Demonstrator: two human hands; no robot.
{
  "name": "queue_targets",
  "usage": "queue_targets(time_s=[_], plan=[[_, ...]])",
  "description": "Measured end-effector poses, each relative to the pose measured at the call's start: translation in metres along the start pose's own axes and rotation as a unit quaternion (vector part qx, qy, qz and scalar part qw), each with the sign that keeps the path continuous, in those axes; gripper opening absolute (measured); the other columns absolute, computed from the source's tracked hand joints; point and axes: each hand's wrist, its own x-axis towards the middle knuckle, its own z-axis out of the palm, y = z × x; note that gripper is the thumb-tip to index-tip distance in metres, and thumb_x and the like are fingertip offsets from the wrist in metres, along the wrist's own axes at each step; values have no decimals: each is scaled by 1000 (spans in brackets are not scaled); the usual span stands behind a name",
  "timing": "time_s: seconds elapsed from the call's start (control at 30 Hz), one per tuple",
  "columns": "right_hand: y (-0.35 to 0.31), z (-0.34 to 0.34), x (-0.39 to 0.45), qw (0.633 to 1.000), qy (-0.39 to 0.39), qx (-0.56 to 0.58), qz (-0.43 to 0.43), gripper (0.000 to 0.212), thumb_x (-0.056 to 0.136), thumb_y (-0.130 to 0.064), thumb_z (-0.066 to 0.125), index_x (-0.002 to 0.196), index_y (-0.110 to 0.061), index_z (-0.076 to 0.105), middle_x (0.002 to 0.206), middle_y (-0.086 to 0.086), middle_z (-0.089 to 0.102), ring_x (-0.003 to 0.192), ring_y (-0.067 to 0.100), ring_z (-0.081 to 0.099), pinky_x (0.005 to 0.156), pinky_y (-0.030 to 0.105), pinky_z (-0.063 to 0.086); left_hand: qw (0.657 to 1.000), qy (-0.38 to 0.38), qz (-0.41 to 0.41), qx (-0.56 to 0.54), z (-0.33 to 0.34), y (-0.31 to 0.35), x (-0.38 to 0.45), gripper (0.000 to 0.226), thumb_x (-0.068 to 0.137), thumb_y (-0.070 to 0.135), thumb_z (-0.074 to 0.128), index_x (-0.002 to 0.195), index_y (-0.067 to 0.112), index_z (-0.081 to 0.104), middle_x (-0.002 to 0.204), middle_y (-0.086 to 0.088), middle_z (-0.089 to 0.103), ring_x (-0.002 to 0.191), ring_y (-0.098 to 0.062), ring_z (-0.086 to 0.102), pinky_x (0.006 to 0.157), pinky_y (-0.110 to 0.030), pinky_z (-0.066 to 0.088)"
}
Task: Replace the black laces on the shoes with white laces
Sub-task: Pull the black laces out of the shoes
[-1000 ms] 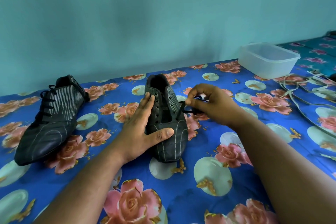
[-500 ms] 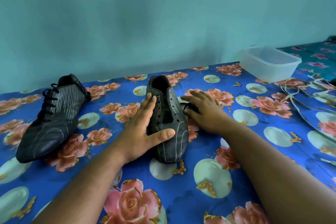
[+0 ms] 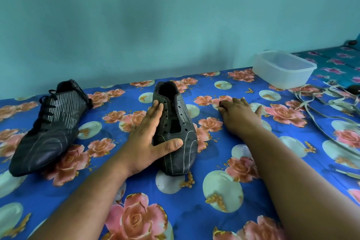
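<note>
Eyelets on the middle shoe [image 3: 175, 128] now bare, black lace gone from them; a second ago a black strand still pinched at the shoe's right side. Means half of the stripping done: this shoe looks ready for a white lace, while the left shoe [image 3: 48, 126] keeps its black lacing [image 3: 45, 111] untouched.

Right hand [image 3: 240, 117] shifted right since then, away from the shoe, now lying on the floral bedsheet [image 3: 220, 187], fingers [image 3: 236, 101] spread and fairly flat. Small dark bit visible by the thumb [image 3: 224, 104], probably the pulled-out lace under the palm, though too hidden to confirm; grasp or mere pressing, cannot tell.

Left hand [image 3: 150, 140] unchanged from both earlier views: fingers laid along the left flank of the middle shoe, thumb curled across the toe, steadying it against the sheet.

White laces [image 3: 319, 101] in a loose tangle at far right, well apart from both shoes, near the clear plastic tub [image 3: 282, 70] by the wall. Neither moved.

Likely next: drop the black lace aside, reach right for a white one, start threading at the bottom eyelets.
</note>
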Motion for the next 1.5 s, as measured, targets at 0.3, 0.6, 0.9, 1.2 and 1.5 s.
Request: queue_targets(time_s=[0.3, 0.6, 0.9, 1.2, 1.5], plan=[[-46, 16, -18, 979, -53, 30, -192, 52, 108, -39, 42, 157, -24, 37, 169, 10, 19, 157, 27, 14, 126, 47, 15, 1000, -1, -5, 10, -1, 4, -1, 111, 66, 92, 52, 153, 55, -5, 159, 41, -17, 145, 18, -15, 128, -52, 2], [-9, 1, 0, 996, -67, 18, -59, 59, 108, -46, 36, 160, -21, 26, 170, 8, 15, 158, 24, 9, 126, 51, 7, 1000, -1, 6, 9, 0, 0, 1, 111, 65, 96, 51, 151, 57, -7, 157, 42, -18, 146, 17, -14, 128, -52, 3], [-52, 4, -27, 968, -51, 152, -191, 46, 106, -26, 50, 151, -17, 48, 156, 7, 44, 140, 26, 45, 113, 33, 32, 997, 50, -6, -51, 4, 7, -8, 122, 59, 97, 57, 159, 44, 10, 165, 30, -5, 145, 21, -6, 118, -12, 8], [-52, -1, -35, 967, -54, 161, -191, 43, 102, -21, 52, 145, -20, 54, 134, 10, 56, 125, 30, 53, 98, 35, 41, 998, 14, -59, -2, 4, 34, -43, 111, 75, 80, 61, 162, 38, 7, 163, 27, -7, 151, 8, -7, 125, -24, 5], [-52, -1, -40, 962, -41, 185, -196, 43, 97, -17, 52, 139, -22, 60, 129, 12, 59, 119, 32, 57, 93, 37, 46, 992, 110, -54, -2, 19, 37, -74, 113, 59, 85, 67, 156, 35, 38, 157, 22, 37, 140, 10, 34, 110, -10, 29]])
